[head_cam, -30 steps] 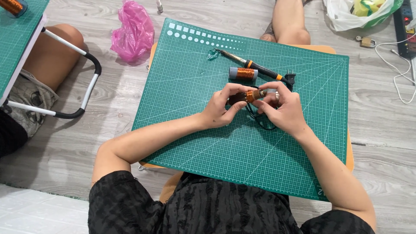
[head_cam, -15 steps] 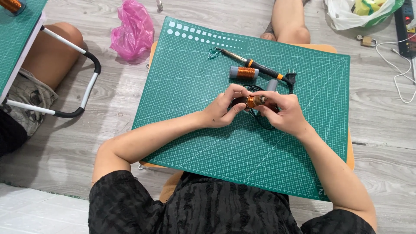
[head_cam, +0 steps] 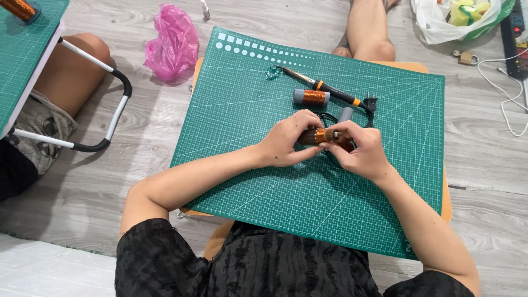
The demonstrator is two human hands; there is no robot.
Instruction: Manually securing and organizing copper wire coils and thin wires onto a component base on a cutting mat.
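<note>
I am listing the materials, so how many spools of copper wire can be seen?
3: one spool lying on the green mat, one coil held between both hands, one spool on the neighbouring mat at top left. Others may be hidden.

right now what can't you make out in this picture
Head view, the only one:
- The small copper-wound part: both ends are covered by the left hand and right hand, so its full shape is unclear.
- The black cable on the green cutting mat: it runs under the hands.
- The white plastic bag: cut off by the top edge.
</note>
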